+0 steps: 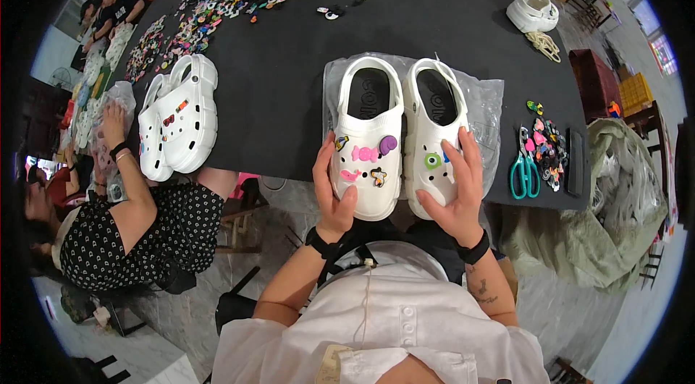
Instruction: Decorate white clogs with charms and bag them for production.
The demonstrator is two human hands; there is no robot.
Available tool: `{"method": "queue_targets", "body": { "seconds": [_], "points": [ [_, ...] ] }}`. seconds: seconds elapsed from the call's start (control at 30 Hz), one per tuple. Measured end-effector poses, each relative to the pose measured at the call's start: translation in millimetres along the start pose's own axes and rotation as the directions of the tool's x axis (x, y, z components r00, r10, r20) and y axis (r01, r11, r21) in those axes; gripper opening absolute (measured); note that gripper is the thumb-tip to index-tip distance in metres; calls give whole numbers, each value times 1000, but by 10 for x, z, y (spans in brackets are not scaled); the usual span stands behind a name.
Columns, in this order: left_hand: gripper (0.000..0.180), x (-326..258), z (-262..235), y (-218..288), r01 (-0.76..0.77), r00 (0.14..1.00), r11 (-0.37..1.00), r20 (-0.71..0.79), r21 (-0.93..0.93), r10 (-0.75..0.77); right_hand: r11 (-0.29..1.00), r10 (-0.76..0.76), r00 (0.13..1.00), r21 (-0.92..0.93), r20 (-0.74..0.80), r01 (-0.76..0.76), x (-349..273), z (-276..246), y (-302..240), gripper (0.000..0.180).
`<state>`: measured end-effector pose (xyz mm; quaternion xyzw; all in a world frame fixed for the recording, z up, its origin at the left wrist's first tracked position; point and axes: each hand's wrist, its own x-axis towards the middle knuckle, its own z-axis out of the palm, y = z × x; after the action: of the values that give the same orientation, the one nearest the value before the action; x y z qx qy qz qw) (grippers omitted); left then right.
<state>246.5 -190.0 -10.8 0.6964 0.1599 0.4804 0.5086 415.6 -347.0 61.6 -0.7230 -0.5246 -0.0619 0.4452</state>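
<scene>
Two white clogs stand side by side on a clear plastic bag (491, 105), toes toward me. My left hand (334, 199) holds the left clog (381, 199) by its outer side, thumb along the toe. Pink, purple and multicoloured charms sit in its holes, among them a pink candy charm (365, 153). My right hand (463, 185) grips the right clog (425, 127), thumb near the toe and fingers over its upper. A green one-eyed charm (433, 160) shows there; a blue one is partly hidden by my fingers.
Teal-handled scissors (525, 172) and loose charms (550, 152) lie at the right. Another white pair (181, 120) stands at left, beside a seated person (137, 217). Many charms (195, 29) spread across the far left; a white clog (533, 13) sits far right.
</scene>
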Motion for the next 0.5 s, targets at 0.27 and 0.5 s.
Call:
{"method": "queue_targets", "body": {
  "seconds": [0.27,0.5],
  "points": [
    [71,4,27,4,-37,999,996,-12,-77,36,963,115,993,249,-42,-101,-133,108,32,108],
    [70,7,26,-30,-59,998,993,-19,-104,58,935,275,954,262,-120,-237,-177,144,-55,119]
  ]
}}
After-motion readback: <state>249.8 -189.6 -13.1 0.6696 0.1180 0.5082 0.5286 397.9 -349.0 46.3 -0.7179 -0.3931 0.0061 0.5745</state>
